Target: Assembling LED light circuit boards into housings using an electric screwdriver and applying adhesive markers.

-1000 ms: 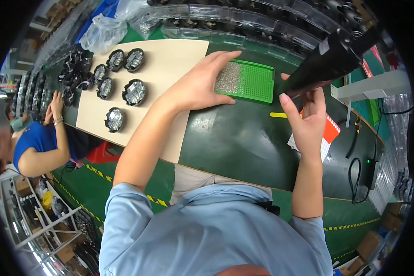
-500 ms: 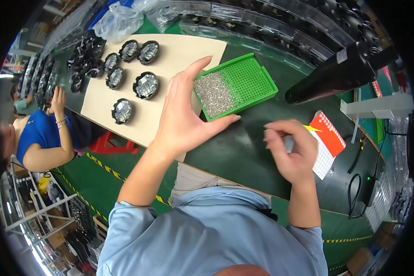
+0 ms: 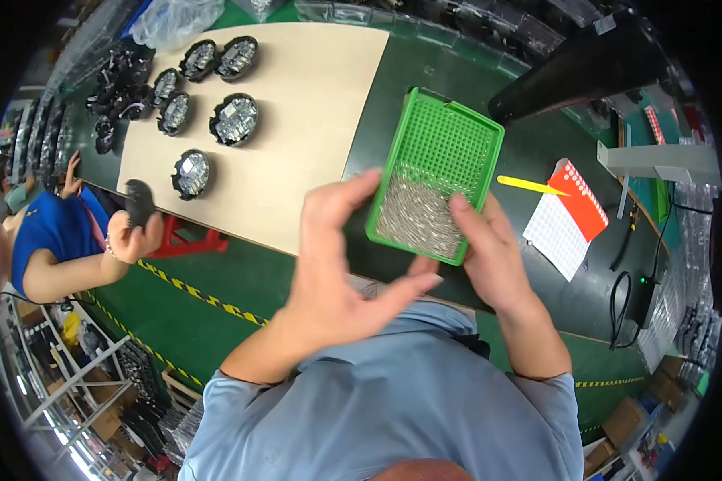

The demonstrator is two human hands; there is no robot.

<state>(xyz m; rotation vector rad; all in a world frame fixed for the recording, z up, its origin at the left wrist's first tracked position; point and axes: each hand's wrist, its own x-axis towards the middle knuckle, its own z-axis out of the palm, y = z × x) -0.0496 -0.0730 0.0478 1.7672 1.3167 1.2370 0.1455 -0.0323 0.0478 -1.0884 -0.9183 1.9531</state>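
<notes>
A green tray (image 3: pixel 449 143) with a grid of small holes is turned lengthwise toward me at the near table edge. Small silvery screws or pins (image 3: pixel 417 215) are heaped in its near half; their exact kind is too small to tell. My right hand (image 3: pixel 493 260) grips the tray's near right side, thumb over the rim and fingers partly hidden beneath. My left hand (image 3: pixel 329 276) is open beside the tray's near left corner, thumb and fingers spread. Its index fingertip is close to the tray's left wall; I cannot tell whether it touches.
Several round black housings with circuit boards (image 3: pixel 234 119) lie on a beige sheet (image 3: pixel 297 120) at left. A yellow pen (image 3: pixel 529 186) and red-and-white notepad (image 3: pixel 578 208) lie right. A black cylinder (image 3: pixel 582 68) stands behind. At far left, a co-worker's hand (image 3: pixel 132 239) holds a dark curved part.
The tray has turned and come nearer, with my right hand now gripping it. My left hand has drawn back toward me. The co-worker's hand has come nearer with a dark part.
</notes>
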